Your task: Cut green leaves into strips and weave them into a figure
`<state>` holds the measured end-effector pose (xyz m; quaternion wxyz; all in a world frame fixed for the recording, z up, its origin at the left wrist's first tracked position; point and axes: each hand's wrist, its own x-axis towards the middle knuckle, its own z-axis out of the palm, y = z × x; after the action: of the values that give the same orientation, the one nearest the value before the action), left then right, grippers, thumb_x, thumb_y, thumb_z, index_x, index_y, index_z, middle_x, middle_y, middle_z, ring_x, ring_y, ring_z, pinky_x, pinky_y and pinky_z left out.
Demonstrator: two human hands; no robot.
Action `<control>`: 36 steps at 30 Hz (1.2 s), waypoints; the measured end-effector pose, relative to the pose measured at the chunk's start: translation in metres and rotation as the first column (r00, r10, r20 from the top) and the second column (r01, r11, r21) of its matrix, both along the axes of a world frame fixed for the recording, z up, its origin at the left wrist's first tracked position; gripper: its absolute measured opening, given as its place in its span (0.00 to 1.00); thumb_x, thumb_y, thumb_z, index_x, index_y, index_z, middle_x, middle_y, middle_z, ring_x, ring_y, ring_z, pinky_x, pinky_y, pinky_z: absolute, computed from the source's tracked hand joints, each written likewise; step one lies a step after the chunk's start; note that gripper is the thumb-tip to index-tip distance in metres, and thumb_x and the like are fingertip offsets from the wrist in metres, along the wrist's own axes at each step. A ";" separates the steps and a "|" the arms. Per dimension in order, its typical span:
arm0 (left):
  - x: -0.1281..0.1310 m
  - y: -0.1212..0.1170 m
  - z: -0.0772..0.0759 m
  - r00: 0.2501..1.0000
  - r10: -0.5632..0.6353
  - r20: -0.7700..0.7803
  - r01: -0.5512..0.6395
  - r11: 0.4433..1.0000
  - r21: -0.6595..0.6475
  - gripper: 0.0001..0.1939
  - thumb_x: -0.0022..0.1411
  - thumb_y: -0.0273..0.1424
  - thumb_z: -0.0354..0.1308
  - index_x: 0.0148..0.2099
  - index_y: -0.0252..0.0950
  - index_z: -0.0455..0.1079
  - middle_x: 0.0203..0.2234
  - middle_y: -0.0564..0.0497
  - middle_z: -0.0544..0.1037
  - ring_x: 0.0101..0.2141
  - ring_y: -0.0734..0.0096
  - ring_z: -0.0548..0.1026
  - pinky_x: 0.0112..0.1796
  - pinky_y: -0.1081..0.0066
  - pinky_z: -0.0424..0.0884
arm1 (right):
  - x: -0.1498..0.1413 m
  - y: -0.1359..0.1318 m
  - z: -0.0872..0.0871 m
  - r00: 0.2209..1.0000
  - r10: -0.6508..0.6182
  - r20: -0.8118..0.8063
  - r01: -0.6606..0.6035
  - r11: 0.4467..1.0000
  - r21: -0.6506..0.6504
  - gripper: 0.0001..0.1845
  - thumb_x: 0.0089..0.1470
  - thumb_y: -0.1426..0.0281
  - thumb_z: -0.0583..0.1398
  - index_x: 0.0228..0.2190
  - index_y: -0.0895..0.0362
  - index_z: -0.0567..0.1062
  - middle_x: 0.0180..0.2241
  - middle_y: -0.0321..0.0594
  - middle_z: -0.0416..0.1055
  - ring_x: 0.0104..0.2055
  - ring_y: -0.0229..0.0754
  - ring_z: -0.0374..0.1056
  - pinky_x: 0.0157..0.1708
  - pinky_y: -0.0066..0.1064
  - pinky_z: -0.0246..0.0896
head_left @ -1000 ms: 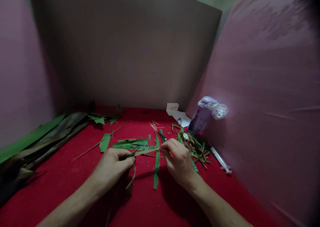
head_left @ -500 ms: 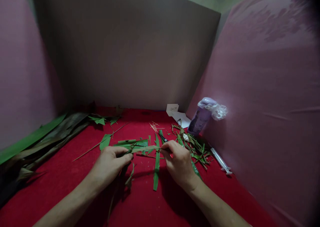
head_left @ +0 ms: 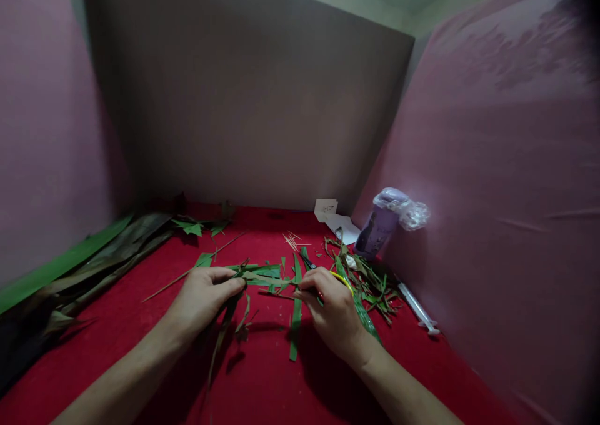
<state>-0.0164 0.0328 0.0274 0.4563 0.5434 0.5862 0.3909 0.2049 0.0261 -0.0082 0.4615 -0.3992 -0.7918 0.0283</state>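
Note:
A pale green leaf strip [head_left: 266, 280] stretches between my two hands above the red cloth [head_left: 262, 381]. My left hand [head_left: 206, 295] is closed on its left end, together with darker leaf pieces and a thin brown stem that hang below the fingers. The thumb and fingertips of my right hand [head_left: 330, 303] pinch the strip's right end. Just behind the right hand lie scissors [head_left: 345, 281] with a yellow handle, partly hidden by it. Beneath the strip are cut green leaf pieces [head_left: 267, 270], and one long narrow green strip [head_left: 295, 325] lies lengthwise beside the right hand.
Long dried and green leaves [head_left: 107, 250] lie along the left side. Toothpicks [head_left: 291, 242] and white paper [head_left: 344, 228] are at the back. On the right are a leaf-scrap pile [head_left: 375, 287], a plastic-wrapped purple container [head_left: 377, 228] and a syringe [head_left: 419, 309] near the pink wall.
The view has shifted slightly. My right fingertips have moved a little left and down along the strip, and the scissors' yellow handle now shows beside that hand. Both hands keep their hold.

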 end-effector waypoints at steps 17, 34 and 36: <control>0.002 -0.002 -0.007 0.994 -0.104 -0.027 0.105 0.994 0.038 0.10 0.46 0.36 0.60 0.23 0.32 0.72 0.14 0.57 0.66 0.19 0.75 0.61 0.23 0.74 0.55 | 0.001 0.001 -0.009 0.993 -0.041 0.111 0.056 0.989 -0.134 0.09 0.56 0.76 0.55 0.35 0.56 0.74 0.34 0.42 0.71 0.38 0.45 0.66 0.39 0.37 0.60; 0.025 -0.023 -0.018 0.943 -0.333 -0.015 0.333 0.942 0.029 0.10 0.52 0.34 0.55 0.25 0.32 0.70 0.17 0.58 0.62 0.21 0.75 0.58 0.23 0.74 0.55 | -0.027 -0.027 -0.019 0.989 0.142 -0.042 -0.145 0.985 -0.089 0.09 0.58 0.79 0.51 0.38 0.57 0.67 0.32 0.42 0.68 0.33 0.41 0.66 0.34 0.31 0.64; 0.026 -0.023 -0.018 0.944 -0.326 -0.050 0.328 0.944 0.041 0.11 0.52 0.34 0.54 0.24 0.32 0.70 0.16 0.58 0.61 0.21 0.75 0.58 0.23 0.74 0.55 | -0.026 -0.026 -0.020 0.993 0.114 -0.006 -0.114 0.992 -0.054 0.08 0.59 0.78 0.50 0.37 0.57 0.67 0.32 0.42 0.68 0.33 0.41 0.65 0.33 0.31 0.64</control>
<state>0.0093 0.0097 0.0095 0.4888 0.6522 0.4878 0.3127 0.1787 0.0002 -0.0278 0.4494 -0.3655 -0.8115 0.0767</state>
